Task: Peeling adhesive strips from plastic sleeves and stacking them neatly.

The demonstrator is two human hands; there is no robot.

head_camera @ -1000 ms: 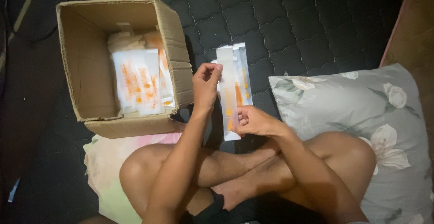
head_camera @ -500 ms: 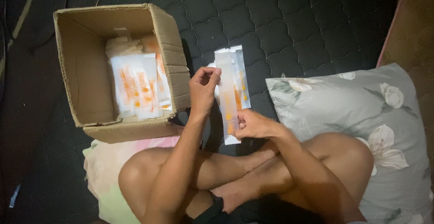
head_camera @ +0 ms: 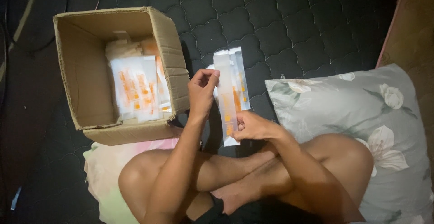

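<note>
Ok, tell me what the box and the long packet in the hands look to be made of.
Box: brown corrugated cardboard, matte, judging by its thick, creased flaps.
Packet, held by the left hand and right hand: probably thin plastic film, whitish and semi-clear with orange print, slightly glossy; it could be coated paper.

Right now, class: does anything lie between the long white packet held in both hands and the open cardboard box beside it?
Nothing visible does. The left hand pinches the packet near its top, the right hand near its bottom. The cardboard box lies just beyond the left hand, open toward the camera, with similar packets inside.
</note>
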